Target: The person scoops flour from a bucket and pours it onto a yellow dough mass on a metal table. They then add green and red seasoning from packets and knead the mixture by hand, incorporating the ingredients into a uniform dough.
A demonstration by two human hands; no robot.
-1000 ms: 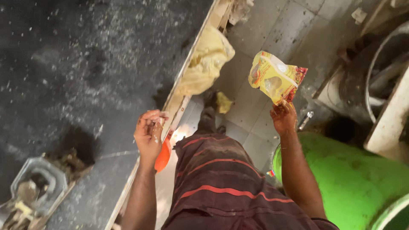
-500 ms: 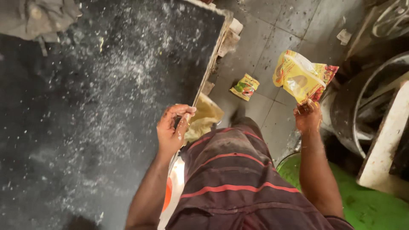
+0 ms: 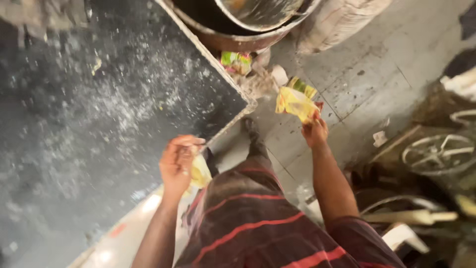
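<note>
My right hand (image 3: pixel 315 132) holds a crumpled yellow plastic packet (image 3: pixel 295 103) out in front of me, above the tiled floor. My left hand (image 3: pixel 178 163) is curled at the edge of the dark stone counter (image 3: pixel 99 114), with a pale yellow bag (image 3: pixel 200 171) just beside it; whether the fingers grip that bag is unclear. My dark shirt with red stripes (image 3: pixel 258 223) fills the bottom middle.
The counter is dusted with white powder. A large metal pot (image 3: pixel 258 15) and a sack (image 3: pixel 337 20) stand past the counter's corner, with wrappers (image 3: pixel 236 61) littered below. Metal wheels and clutter (image 3: pixel 436 154) lie at the right.
The view has swung forward along the counter to its far corner. My right hand has lowered the yellow packet toward the floor litter. My left hand stays at the counter edge.
</note>
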